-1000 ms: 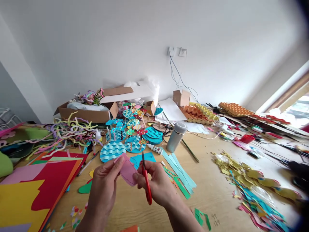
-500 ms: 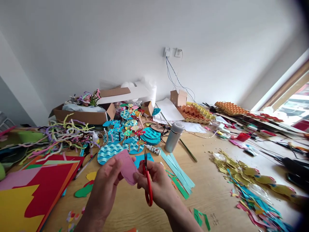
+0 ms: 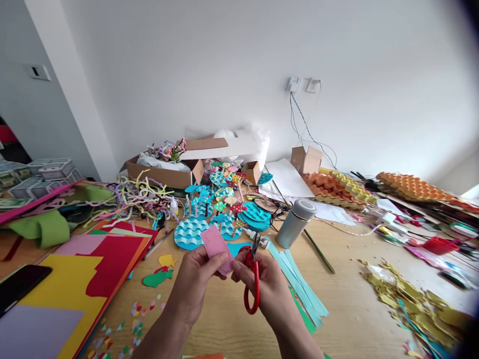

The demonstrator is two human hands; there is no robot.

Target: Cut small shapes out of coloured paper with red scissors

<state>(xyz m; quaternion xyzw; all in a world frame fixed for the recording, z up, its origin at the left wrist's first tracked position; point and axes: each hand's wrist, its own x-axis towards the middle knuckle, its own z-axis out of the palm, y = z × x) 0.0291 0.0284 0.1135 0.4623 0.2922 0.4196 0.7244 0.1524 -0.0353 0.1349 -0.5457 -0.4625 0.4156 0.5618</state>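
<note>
1. Wall (image 3: 194,65), white, bkgd.
2. Table (image 3: 220,324), wood top, approx. full width of view, set agst. wall.
3. Col'd sheets (image 3: 75,274), stack, table L side: yellow, red, lilac, pink, orange edges.
4. Cardboard box (image 3: 160,175), open, brown, rear L, w/ fuzzy multicol. items on top.
5. Orange egg tray (image 3: 411,187), rear R.
6. Pipe cleaners (image 3: 136,197), tangled heap, mixed cols., in front of box.
7. L hand (image 3: 192,281), front ctr.: thumb & fingers pinching pink paper.
8. R hand (image 3: 267,281), just R of same: fingers wrapped round scissors; thumb side also at paper's near R edge.
9. Flask (image 3: 295,229), grey, upright, beyond R hand.
10. Pale-blue strips (image 3: 299,284), flat on table, R of R hand.
11. Phone (image 3: 22,286), black, on sheets, far L.
12. Blue disc (image 3: 188,234), wavy paper strips on top, beyond L hand.
13. Scissors (image 3: 256,279), red hdls., dark blades up & away fr. wearer; blade gap n/clear.
14. Pink paper (image 3: 215,242), small pc., drawn outline, held tilted above table btwn. hands, L of blades, apart fr. them.
15. Green fish (image 3: 155,279), cut-out, flat, L of L hand; yellow fish (image 3: 167,260) just beyond.
16. Paper bits (image 3: 136,314), multicol., scattered, near L forearm.
</note>
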